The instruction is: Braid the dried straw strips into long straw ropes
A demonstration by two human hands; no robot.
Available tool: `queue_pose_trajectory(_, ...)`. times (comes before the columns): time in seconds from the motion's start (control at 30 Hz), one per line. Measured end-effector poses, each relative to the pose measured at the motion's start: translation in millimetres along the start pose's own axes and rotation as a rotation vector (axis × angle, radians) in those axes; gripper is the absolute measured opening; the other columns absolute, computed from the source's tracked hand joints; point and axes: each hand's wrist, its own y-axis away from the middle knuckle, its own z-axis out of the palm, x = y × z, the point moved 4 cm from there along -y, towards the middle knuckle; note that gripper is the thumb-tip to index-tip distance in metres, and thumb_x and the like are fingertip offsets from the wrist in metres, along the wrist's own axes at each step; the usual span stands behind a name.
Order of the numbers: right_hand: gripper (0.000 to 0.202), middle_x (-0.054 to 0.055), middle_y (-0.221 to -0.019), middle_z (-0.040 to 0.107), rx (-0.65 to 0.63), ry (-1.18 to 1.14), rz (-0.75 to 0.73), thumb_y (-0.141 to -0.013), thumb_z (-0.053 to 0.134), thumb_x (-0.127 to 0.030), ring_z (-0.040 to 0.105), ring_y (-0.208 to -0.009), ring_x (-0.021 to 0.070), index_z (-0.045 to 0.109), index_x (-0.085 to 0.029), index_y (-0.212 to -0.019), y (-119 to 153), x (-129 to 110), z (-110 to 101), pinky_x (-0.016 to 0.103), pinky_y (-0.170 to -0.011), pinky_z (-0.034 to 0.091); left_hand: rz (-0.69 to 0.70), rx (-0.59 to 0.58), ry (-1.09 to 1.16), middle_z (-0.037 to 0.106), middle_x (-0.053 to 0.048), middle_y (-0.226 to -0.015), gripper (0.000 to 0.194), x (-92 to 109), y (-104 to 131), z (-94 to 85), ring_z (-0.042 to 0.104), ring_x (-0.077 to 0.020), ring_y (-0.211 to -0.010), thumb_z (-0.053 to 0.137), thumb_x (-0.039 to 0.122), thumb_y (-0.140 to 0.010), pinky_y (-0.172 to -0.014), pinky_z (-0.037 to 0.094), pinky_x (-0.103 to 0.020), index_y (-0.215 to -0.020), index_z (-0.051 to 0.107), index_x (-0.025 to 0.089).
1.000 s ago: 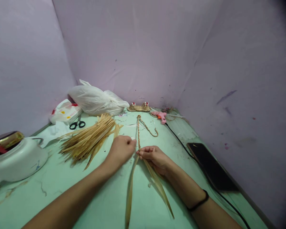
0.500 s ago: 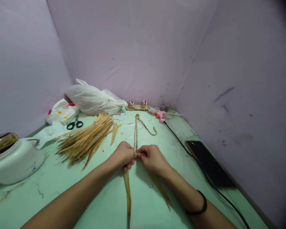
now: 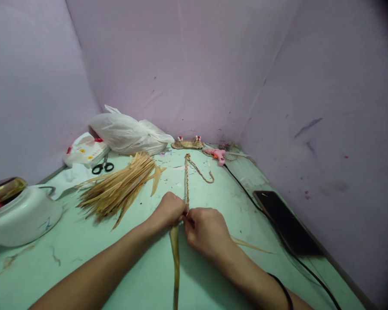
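A thin tan braid [image 3: 187, 181] runs down the middle of the table, its far part bent back into a curled tail. My left hand [image 3: 171, 209] is closed on the braid's near end, and a long flat strip [image 3: 175, 262] hangs from beneath it toward me. Touching it, my right hand [image 3: 204, 226] pinches at the same end, its fingertips partly hidden. Another pale strip [image 3: 250, 245] sticks out to the right from behind my right wrist. Left of the braid lies a bundle of dry husk strips [image 3: 119, 185].
At left stand a white pot [image 3: 22, 219], black-handled scissors [image 3: 102, 168], a tissue pack [image 3: 87, 150] and a white plastic bag [image 3: 129, 133]. A woven piece [image 3: 187, 144] lies at the back. Rightward are a pink glue gun [image 3: 218, 156], its cord and a phone [image 3: 287, 224].
My right hand has turned and come slightly nearer to me, staying at the braid's end. The strip by my right wrist has swung outward to the right.
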Motion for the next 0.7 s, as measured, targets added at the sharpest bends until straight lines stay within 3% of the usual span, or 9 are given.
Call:
queue_pose_trajectory(0.13,0.021,0.011,-0.074,0.066,-0.025,0.001,-0.092,-0.072,0.044,-0.019,0.058,-0.059,0.0183,0.065,-0.015,-0.075,6.4,-10.5,4.8,0.027,-0.050,0.025,0.026,-0.056,0.025,0.028,0.005,-0.026,0.019,6.0,4.9,-1.3,0.019,-0.0039,-0.027,0.043,0.012,-0.049,-0.032,0.012,-0.021,-0.033,0.035,0.016)
queue_pose_trajectory(0.23,0.018,0.008,-0.065,0.065,-0.048,-0.064,-0.092,-0.071,0.049,-0.025,0.055,-0.055,0.0158,0.064,-0.015,-0.069,1.7,-1.5,0.6,0.026,-0.050,0.026,0.079,-0.110,0.017,0.030,0.006,-0.029,0.012,9.6,4.7,-4.2,0.022,-0.0029,-0.030,0.046,0.008,-0.046,-0.033,0.014,-0.019,-0.037,0.042,0.014)
queue_pose_trajectory(0.33,0.032,0.003,-0.051,0.057,0.002,-0.371,0.035,-0.073,0.049,-0.041,0.050,-0.051,0.0130,0.059,-0.016,-0.056,-11.4,22.4,-11.0,0.024,-0.048,0.028,0.070,-0.157,0.034,0.031,0.006,-0.030,0.011,10.4,4.7,-6.9,0.020,-0.0028,-0.030,0.050,0.010,-0.048,-0.033,0.012,-0.019,-0.040,0.044,0.014)
queue_pose_trajectory(0.4,0.033,0.004,-0.060,0.059,0.105,-0.679,0.176,-0.075,0.045,-0.041,0.052,-0.057,0.0128,0.058,-0.015,-0.061,-20.4,38.7,-16.6,0.023,-0.052,0.033,0.052,-0.174,0.020,0.030,0.007,-0.030,0.014,10.0,5.2,-8.2,0.019,-0.0028,-0.030,0.053,0.014,-0.051,-0.033,0.010,-0.020,-0.041,0.043,0.014)
queue_pose_trajectory(0.47,0.022,0.005,-0.068,0.060,0.025,-0.987,0.323,-0.075,0.046,-0.033,0.053,-0.059,0.0115,0.055,-0.014,-0.068,-26.3,44.6,-9.4,0.022,-0.055,0.037,0.040,-0.187,0.002,0.031,0.006,-0.030,0.015,9.5,5.5,-8.7,0.019,-0.0031,-0.029,0.055,0.017,-0.052,-0.033,0.010,-0.021,-0.042,0.044,0.015)
queue_pose_trajectory(0.57,0.009,0.002,-0.060,0.055,-0.253,-1.289,0.446,-0.073,0.045,-0.021,0.049,-0.050,0.0087,0.050,-0.014,-0.070,-26.4,32.7,10.0,0.021,-0.050,0.036,0.053,-0.206,0.009,0.032,0.006,-0.032,0.013,10.4,6.4,-9.0,0.020,-0.0033,-0.029,0.054,0.017,-0.053,-0.033,0.009,-0.021,-0.043,0.045,0.015)
queue_pose_trajectory(0.63,0.008,-0.003,-0.048,0.047,-0.328,-1.303,0.454,-0.071,0.045,-0.019,0.040,-0.040,0.0058,0.048,-0.015,-0.064,-24.2,25.5,18.3,0.018,-0.042,0.028,0.055,-0.220,0.008,0.031,0.006,-0.031,0.013,11.6,7.5,-9.0,0.019,-0.0031,-0.029,0.053,0.017,-0.053,-0.033,0.009,-0.021,-0.043,0.044,0.015)
queue_pose_trajectory(0.7,0.011,-0.006,-0.041,0.038,-0.291,-1.209,0.433,-0.068,0.047,-0.017,0.028,-0.036,0.0033,0.045,-0.015,-0.057,-23.6,25.2,22.2,0.018,-0.038,0.019,0.038,-0.229,-0.024,0.030,0.006,-0.030,0.014,11.4,8.0,-8.8,0.019,-0.0033,-0.029,0.052,0.017,-0.052,-0.034,0.009,-0.021,-0.042,0.043,0.015)
